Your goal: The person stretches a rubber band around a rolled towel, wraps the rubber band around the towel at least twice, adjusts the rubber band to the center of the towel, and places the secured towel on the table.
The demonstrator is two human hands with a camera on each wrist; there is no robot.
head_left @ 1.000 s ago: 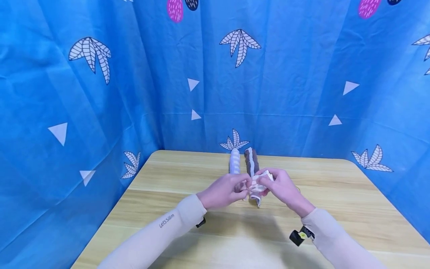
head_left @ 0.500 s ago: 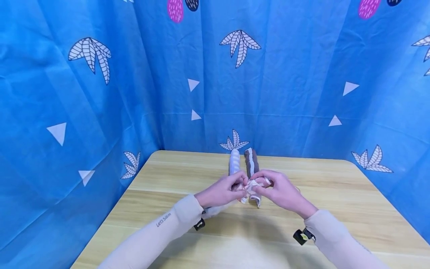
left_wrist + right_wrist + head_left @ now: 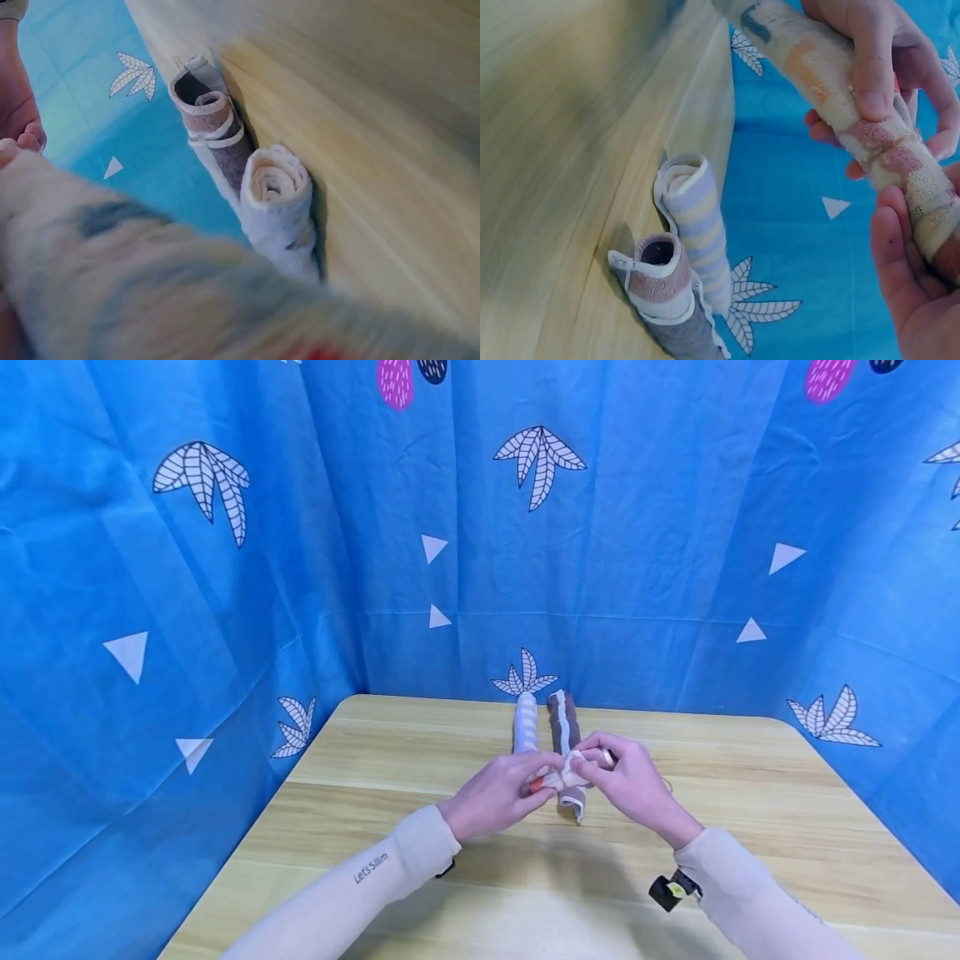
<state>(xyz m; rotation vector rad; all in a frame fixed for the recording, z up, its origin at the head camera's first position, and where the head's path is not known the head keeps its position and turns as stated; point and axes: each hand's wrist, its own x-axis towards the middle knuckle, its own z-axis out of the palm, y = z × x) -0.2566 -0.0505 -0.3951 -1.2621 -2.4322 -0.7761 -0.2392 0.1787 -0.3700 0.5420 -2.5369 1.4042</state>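
Observation:
Between my hands is a rolled cream towel (image 3: 832,90) with orange, blue and brown patches, raised above the table. My left hand (image 3: 491,795) grips it, thumb along the roll in the right wrist view. My right hand (image 3: 636,783) holds the roll's other end, fingers curled against it. Past the hands, two more rolled towels lie side by side on the table: a pale lavender striped one (image 3: 526,724) and a brown one with a white edge (image 3: 564,722). In the left wrist view the held towel covers the lower part and my left hand is mostly hidden.
A light wooden table (image 3: 390,735) lies under my arms. Blue curtain (image 3: 637,527) with leaf and triangle prints closes off the back and both sides. A camera (image 3: 665,892) is strapped at my right wrist.
Both hands stay on the cream towel, their fingers shifting along it and the roll turning. Its pale end, seen under the left wrist half a second ago, is hidden now. The two lying rolls stay put.

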